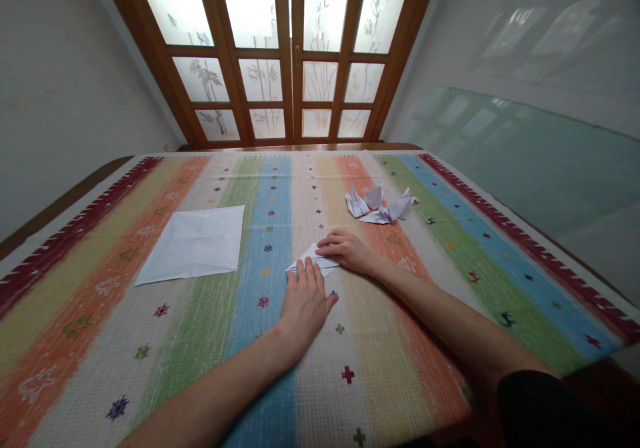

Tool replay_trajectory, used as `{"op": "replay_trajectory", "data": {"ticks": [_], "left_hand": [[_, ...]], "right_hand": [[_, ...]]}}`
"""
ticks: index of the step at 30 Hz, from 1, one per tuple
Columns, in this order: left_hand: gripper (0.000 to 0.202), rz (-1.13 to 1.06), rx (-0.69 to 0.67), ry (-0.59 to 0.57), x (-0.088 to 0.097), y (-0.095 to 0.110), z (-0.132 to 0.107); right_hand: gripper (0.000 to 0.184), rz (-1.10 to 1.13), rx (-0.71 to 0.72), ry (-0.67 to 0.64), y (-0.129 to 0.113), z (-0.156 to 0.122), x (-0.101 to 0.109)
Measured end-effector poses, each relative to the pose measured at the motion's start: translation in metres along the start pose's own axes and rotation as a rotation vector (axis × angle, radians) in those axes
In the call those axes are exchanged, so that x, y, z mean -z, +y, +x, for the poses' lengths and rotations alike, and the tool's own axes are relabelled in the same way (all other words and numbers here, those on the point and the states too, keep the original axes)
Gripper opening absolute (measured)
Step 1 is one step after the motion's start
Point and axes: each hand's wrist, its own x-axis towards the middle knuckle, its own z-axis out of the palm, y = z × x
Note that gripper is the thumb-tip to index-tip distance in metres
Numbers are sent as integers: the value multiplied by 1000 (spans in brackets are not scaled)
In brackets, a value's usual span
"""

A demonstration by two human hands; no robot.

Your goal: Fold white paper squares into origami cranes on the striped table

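Observation:
A small piece of folded white paper [311, 253] lies on the striped tablecloth in front of me, roughly diamond-shaped with layered edges. My left hand [306, 298] rests on its near side, fingers stretched out flat and the thumb apart. From the right, my right hand [346, 249] reaches over the paper's far right corner, its fingers bent and touching the top. Both hands cover parts of the paper, so the whole outline is hidden. Whether the right fingers pinch an edge or only press on it is hard to see.
Several folded white paper cranes [383, 205] sit together at the back right. To the left lies a flat white paper sheet [195, 243] with faint creases. The striped tablecloth [270, 368] covers the table, with a wooden door [295, 55] beyond and a glass panel [525, 168] at the right.

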Motion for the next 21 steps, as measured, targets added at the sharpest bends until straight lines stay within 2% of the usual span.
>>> {"op": "replay_trajectory", "data": {"ticks": [6,9,13,17,21], "left_hand": [[67,6,-5,16,-1,-2,0],[60,38,-71,52,0,-3,1],[62,27,-100,29,1,-7,2],[70,-23,-98,21,2,-13,5],[72,-40,-90,13,2,-14,7]], "right_hand": [[17,46,-109,24,-5,3,5],[15,84,-250,38,-11,13,7],[8,89,-420,-9,-15,26,7],[4,152,-449,1,-15,28,5],[7,231,-397,78,-14,21,3]]}}
